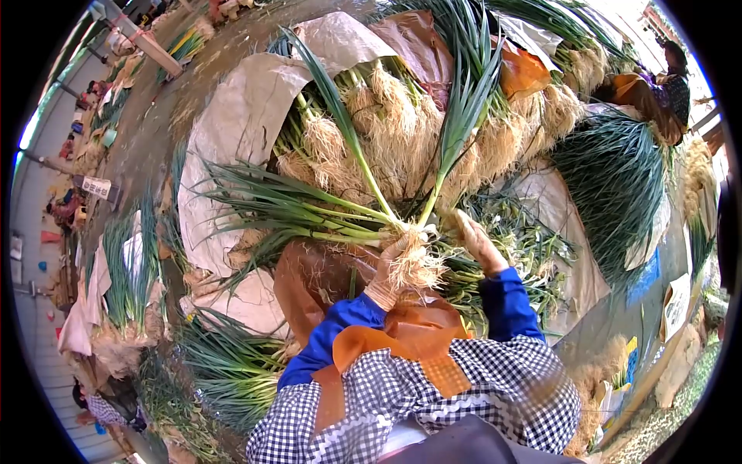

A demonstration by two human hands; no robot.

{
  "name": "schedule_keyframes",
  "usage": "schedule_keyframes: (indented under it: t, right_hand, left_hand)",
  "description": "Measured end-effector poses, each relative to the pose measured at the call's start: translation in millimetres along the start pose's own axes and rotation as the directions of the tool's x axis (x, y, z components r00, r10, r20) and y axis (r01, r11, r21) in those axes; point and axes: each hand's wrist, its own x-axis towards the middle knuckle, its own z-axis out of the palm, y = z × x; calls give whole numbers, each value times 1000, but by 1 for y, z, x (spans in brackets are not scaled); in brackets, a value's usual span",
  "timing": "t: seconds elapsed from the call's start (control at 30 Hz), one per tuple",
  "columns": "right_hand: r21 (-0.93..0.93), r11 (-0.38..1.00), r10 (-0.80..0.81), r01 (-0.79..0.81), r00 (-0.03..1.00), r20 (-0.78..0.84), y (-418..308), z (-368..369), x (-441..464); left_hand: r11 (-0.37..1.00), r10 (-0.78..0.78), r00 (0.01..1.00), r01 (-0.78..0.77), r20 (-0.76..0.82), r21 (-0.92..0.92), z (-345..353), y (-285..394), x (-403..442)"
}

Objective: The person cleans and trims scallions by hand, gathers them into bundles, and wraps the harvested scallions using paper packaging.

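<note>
Gathered in my left hand [382, 283] is a bunch of green onions [328, 219], its pale stringy roots [417, 259] hanging over the fingers. Most of its leaves fan out to the left; one stalk leans up and left, and another [437, 189] rises to the upper right. To the right of the roots, my right hand [477, 241] is raised with fingers stretched out, apparently holding nothing. Under it lies a heap of loose green trimmings [518, 255]. A brown apron [309, 271] covers my lap.
Ahead, a big pile of rooted green onions [394, 116] lies partly under a pale sheet [224, 147]. More bundles rest at lower left [232, 356] and right [610, 185]. A person [665, 93] sits at upper right; another person [112, 406] is at lower left.
</note>
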Motion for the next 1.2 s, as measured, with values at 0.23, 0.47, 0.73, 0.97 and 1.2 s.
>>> schedule_keyframes:
  t: [0.23,0.47,0.73,0.97,1.2]
  right_hand:
    - [-555,721,-535,415,842,-64,-19,69,44]
    - [-503,838,191,212,750,633,-48,28,-25]
    - [-253,966,-91,-53,847,-523,-64,-62,117]
    - [-700,646,-303,-304,739,-601,-91,-108,181]
    - [-520,833,-70,-188,897,-436,-72,-30,62]
  left_hand:
    - [980,45,990,-18,-135,196,-21,8,-9]
    - [998,55,997,-54,-44,16,-23,21,-12]
    - [909,125,992,-115,0,402,-18,33,-12]
    - [976,119,990,-132,80,175,-3,34,6]
    - [979,83,996,-79,-13,188,-11,13,10]
